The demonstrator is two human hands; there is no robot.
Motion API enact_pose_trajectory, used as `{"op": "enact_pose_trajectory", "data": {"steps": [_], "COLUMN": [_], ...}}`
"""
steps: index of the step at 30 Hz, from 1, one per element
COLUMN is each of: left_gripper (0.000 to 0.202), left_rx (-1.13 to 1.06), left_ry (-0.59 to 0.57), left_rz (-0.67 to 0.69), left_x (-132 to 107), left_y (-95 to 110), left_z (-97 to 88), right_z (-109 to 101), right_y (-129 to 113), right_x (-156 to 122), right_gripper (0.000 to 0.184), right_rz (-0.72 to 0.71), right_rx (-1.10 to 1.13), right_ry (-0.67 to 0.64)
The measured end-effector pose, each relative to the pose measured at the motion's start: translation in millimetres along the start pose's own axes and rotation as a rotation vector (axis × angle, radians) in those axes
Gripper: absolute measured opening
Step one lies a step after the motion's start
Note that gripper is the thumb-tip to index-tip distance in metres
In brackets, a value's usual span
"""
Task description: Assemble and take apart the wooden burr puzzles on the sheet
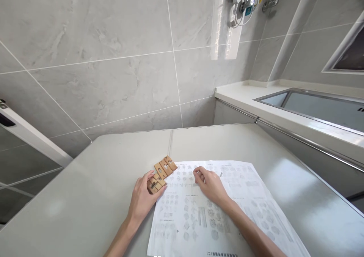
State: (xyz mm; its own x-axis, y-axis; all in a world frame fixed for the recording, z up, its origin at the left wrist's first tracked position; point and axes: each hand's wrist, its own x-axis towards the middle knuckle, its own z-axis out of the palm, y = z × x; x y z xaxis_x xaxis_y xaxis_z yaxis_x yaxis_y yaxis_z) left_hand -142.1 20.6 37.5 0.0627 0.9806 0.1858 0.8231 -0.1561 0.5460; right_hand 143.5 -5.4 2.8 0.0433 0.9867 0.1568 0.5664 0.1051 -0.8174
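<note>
Several notched wooden puzzle bars (165,167) lie side by side at the top left corner of a printed instruction sheet (216,211). My left hand (143,198) rests on the grey table, its fingers curled round a small cluster of joined wooden pieces (156,183) just below the loose bars. My right hand (210,185) lies on the sheet with its fingers curled down onto the paper, fingertips near the sheet's upper middle. I see nothing in the right hand.
The grey table (99,185) stands against a tiled wall (113,59). To the right runs a white counter with a steel sink (318,105). Pipes and a fixture (244,2) hang on the wall above. A glass door (25,154) stands at the left.
</note>
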Motion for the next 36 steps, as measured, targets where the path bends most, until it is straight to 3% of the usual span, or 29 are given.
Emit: {"op": "enact_pose_trajectory", "data": {"steps": [14, 21, 26, 36], "left_gripper": [0.072, 0.081, 0.075, 0.058], "left_rx": [0.057, 0.078, 0.117, 0.122], "left_ry": [0.021, -0.138, -0.271, -0.348], "left_rz": [0.077, 0.113, 0.146, 0.194], "left_x": [2, 46, 74, 83], "left_y": [1, 9, 16, 34], "left_z": [6.8, 1.4, -2.3, -5.3], "right_z": [2, 2, 1, 0], "right_y": [1, 0, -1, -1], "right_x": [1, 1, 1, 3], "right_gripper": [0.024, 0.024, 0.023, 0.023], "right_rz": [-0.001, -0.012, -0.023, -0.043], "right_rx": [-0.028, -0.032, -0.031, -0.043], "right_ry": [0.002, 0.003, 0.006, 0.01]}}
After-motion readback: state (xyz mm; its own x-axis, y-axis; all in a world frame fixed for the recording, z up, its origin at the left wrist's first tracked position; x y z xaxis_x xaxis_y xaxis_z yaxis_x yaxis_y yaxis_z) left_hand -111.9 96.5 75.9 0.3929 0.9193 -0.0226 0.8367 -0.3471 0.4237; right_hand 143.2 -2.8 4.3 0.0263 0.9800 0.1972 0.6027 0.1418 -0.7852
